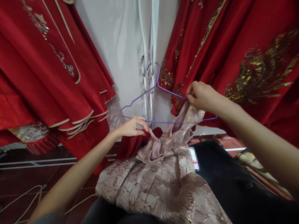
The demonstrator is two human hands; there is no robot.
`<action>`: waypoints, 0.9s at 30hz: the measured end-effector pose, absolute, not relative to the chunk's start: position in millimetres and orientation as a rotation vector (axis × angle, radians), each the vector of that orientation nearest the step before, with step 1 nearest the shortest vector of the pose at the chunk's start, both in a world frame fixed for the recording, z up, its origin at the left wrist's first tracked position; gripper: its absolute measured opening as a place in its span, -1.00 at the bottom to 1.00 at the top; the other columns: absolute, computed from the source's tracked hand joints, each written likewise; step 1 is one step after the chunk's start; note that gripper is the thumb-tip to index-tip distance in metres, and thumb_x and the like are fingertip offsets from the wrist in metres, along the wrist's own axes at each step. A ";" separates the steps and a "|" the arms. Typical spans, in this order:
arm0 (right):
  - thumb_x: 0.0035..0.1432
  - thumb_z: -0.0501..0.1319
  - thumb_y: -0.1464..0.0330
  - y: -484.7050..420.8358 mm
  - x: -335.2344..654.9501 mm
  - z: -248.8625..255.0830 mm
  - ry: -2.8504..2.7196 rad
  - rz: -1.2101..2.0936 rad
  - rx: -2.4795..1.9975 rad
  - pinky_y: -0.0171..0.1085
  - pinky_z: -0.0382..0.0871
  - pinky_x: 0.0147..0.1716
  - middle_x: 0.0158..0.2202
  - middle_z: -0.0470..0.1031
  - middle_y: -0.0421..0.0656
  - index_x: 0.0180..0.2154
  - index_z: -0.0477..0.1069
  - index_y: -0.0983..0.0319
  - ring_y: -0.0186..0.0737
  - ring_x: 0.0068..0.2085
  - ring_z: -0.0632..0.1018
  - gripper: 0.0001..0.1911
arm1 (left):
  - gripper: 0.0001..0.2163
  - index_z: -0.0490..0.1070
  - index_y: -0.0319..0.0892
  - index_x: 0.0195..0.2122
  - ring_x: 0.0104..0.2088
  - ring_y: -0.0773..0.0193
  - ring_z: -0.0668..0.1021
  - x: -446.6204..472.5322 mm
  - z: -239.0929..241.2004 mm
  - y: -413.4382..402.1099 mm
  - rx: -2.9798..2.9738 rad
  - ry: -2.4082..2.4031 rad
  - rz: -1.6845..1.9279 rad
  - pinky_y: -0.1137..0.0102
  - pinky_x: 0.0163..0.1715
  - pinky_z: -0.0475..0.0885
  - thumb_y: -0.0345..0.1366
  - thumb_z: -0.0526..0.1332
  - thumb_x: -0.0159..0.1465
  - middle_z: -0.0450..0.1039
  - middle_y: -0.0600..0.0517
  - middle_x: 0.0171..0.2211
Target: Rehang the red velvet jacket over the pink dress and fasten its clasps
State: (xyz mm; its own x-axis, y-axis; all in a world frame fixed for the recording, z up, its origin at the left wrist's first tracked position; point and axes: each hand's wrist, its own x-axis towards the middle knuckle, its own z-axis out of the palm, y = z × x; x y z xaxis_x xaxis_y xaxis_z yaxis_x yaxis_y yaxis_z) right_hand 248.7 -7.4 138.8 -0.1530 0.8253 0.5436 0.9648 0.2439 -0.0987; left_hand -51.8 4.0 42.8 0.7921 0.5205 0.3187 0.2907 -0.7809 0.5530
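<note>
A pinkish-beige brocade dress (161, 183) with gold threads lies across my lap, its top bunched and raised. A purple wire hanger (149, 91) stands upright behind it, hook up, and one side of it passes behind the dress's right shoulder strap. My right hand (201, 95) is closed at the top of that strap, against the hanger's sloping arm. At the neckline's other edge, my left hand (134, 127) pinches the dress fabric with bent fingers, just by the hanger's bottom bar. The exact fingertip contact there is partly hidden.
Red garments with beige piping (77, 102) hang at left, and red garments with gold sequins (233, 46) at right. White cabinet doors (112, 34) with curved trim stand behind. A black surface (221, 174) is at my right, and a pale cord (30, 193) lies on the dark tiled floor.
</note>
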 end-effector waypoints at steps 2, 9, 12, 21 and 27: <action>0.01 0.16 0.48 -2.8 240.8 136.8 -2.070 -0.387 -1.534 -0.14 0.40 -0.21 -0.28 0.43 0.01 -0.28 0.35 0.29 -0.07 -0.24 0.50 -0.85 | -0.96 0.55 -0.14 -0.41 -0.21 0.21 0.55 -47.3 39.3 4.6 2.458 0.585 0.667 0.20 0.00 0.34 -0.35 0.31 0.10 0.60 -0.01 -0.34; 0.06 0.25 0.19 -16.1 273.5 125.7 -2.261 0.099 -1.258 -0.12 0.45 -0.28 -0.29 0.51 -0.10 -0.18 0.34 0.16 -0.10 -0.29 0.53 -0.71 | -0.92 0.56 -0.21 -0.40 -0.22 0.21 0.57 -56.1 34.9 12.6 2.299 0.593 0.768 0.29 -0.08 0.40 -0.33 0.33 0.09 0.58 -0.05 -0.35; 0.13 0.22 0.13 -17.5 289.9 111.0 -2.229 0.193 -1.178 -0.13 0.44 -0.24 -0.23 0.54 -0.13 -0.09 0.29 0.13 -0.11 -0.24 0.56 -0.65 | -0.92 0.56 -0.20 -0.41 -0.23 0.22 0.58 -56.8 34.8 12.5 2.281 0.603 0.766 0.30 -0.09 0.41 -0.32 0.33 0.09 0.57 -0.04 -0.36; 0.27 0.02 0.08 -9.9 284.0 73.9 -2.048 -0.054 -1.396 -0.20 0.28 -0.42 -0.43 0.48 -0.10 -0.25 0.32 0.17 -0.10 -0.42 0.50 -0.69 | -0.87 0.53 -0.22 -0.46 -0.21 0.15 0.58 -77.6 49.2 15.7 2.265 0.924 1.115 0.28 -0.06 0.41 -0.26 0.31 0.06 0.59 -0.08 -0.33; 0.28 -0.03 0.07 1.0 292.7 78.2 -2.017 -0.175 -1.428 -0.22 0.18 -0.43 -0.55 0.33 -0.16 -0.53 0.18 0.15 -0.15 -0.45 0.42 -0.59 | -0.77 0.53 -0.22 -0.47 -0.28 0.16 0.57 -144.6 54.8 16.8 1.971 1.395 1.273 0.34 -0.18 0.43 -0.16 0.33 -0.06 0.59 -0.06 -0.36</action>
State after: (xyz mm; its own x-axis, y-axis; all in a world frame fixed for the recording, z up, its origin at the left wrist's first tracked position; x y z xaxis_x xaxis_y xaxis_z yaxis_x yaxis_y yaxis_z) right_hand 292.7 1.0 78.2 -0.1938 0.7955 0.5741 0.8823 0.3972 -0.2525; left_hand -144.6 16.8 54.8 0.0824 0.8938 0.4408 0.5206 -0.4158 0.7457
